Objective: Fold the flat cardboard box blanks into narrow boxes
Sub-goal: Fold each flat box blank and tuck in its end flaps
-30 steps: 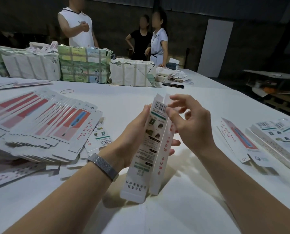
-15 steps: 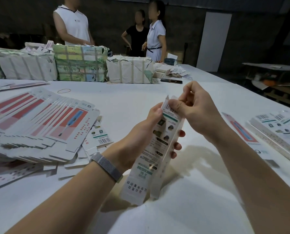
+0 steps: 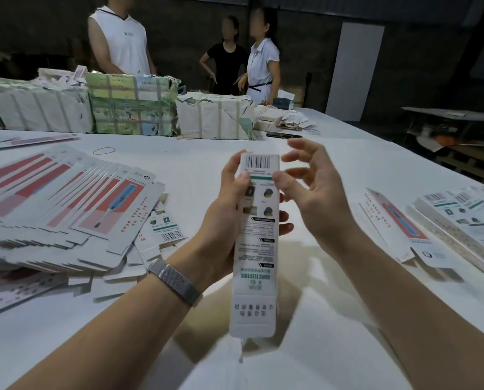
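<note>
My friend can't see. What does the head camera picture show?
A person's left hand grips a narrow white box upright over a white table, while the right hand touches its top edge with the thumb. Flat box blanks are fanned out at left.

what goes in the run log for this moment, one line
left hand: grips narrow box upright | right hand: thumb on box, fingers spread | flat blanks: piled left

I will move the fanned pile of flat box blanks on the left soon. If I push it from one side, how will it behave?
The flat box blanks would probably slide apart rather than move together: they already lie fanned and loosely overlapped. Each looks thin and light, so a single one may bend. Their faces look smooth, so on the white table they likely slip easily.
</note>
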Available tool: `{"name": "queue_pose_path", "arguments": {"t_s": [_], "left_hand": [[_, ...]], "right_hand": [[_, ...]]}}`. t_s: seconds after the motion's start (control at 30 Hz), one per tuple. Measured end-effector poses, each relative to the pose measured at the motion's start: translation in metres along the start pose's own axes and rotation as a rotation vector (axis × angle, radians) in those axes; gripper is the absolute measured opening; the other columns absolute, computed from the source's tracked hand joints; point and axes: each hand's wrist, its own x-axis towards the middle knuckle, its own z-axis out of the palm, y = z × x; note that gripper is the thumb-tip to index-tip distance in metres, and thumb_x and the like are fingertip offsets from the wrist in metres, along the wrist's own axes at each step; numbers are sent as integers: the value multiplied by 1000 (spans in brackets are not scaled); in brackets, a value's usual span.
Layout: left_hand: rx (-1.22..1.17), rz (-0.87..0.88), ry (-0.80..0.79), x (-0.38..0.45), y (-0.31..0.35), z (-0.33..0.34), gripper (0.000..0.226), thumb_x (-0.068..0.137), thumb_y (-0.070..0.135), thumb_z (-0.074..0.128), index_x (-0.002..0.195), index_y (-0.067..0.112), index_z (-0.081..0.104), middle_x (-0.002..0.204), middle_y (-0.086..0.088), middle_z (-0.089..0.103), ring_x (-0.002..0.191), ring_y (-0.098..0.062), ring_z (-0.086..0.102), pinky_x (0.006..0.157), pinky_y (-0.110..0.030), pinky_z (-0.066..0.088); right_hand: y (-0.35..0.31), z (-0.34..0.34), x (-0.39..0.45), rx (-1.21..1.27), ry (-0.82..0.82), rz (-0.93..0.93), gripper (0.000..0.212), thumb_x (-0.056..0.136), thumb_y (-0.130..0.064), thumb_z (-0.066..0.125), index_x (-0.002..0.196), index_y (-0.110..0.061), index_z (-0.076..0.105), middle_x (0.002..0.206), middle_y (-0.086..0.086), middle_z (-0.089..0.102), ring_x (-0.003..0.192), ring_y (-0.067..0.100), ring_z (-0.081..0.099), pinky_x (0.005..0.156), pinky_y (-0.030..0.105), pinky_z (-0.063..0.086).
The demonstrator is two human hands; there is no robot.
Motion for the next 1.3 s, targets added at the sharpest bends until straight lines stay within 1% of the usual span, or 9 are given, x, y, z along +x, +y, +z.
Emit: {"name": "queue_pose_path", "arguments": {"t_s": [0.17,0.3,0.43,0.57,0.73,0.9,1.03,1.13,1.3], "left_hand": [[11,-9,14,-2,-1,0,24,110,33,32,133,35,41,93,-13,74,73,-31,70,66,-42,60],[107,14,29,-2,-1,1,23,110,33,32,131,37,40,95,-16,70,70,-30,69,60,-39,60],[171,32,9,-2,-2,0,26,110,33,31,135,36,36,94,-17,67,70,-31,69,59,-38,59],[227,40,-8,-2,-4,1,29,110,35,32,138,39,34,94,-16,65,69,-30,70,59,-37,58],[258,27,-50,-1,-6,5,28,109,37,31,137,39,32,91,-12,68,70,-30,72,60,-36,59],[221,-1,-87,-2,-8,6,27,109,37,31,136,41,32,95,-15,65,72,-31,72,61,-38,59],[213,0,-96,-2,-9,7,28,109,39,31,135,49,29,98,-17,65,71,-30,72,61,-36,59],[179,-3,-72,-2,-11,8,34,109,39,33,133,61,25,92,-13,69,71,-32,72,61,-38,59],[219,-21,-124,-1,-13,7,31,109,40,29,135,57,34,96,-17,66,72,-32,71,63,-43,60]], "right_hand": [[1,6,-3,137,-33,67,44,95,-11,64,120,-44,51,119,-12,59,101,18,67,72,30,59],[3,6,-3,228,-56,107,42,92,-11,62,122,-39,54,109,-18,66,100,16,69,76,34,60],[5,5,-1,288,-79,148,38,82,-15,60,116,-32,59,97,-9,68,97,26,69,84,46,57],[5,2,-1,328,-116,160,29,81,-14,56,109,-22,56,81,-11,66,87,22,68,83,46,55],[5,2,-1,322,18,98,23,86,-15,63,107,-22,58,90,5,53,93,29,68,83,55,57],[3,-1,0,361,75,64,42,80,-5,70,113,-23,53,89,6,52,92,29,65,84,52,59],[3,0,0,350,89,68,52,85,2,68,119,-32,50,105,7,52,103,38,64,79,58,59],[2,0,-1,356,36,89,36,84,-4,64,113,-25,57,93,1,60,93,32,67,80,69,49],[-2,-1,1,358,28,166,11,88,-20,59,98,-17,59,78,-5,58,82,28,67,76,50,52]]}}
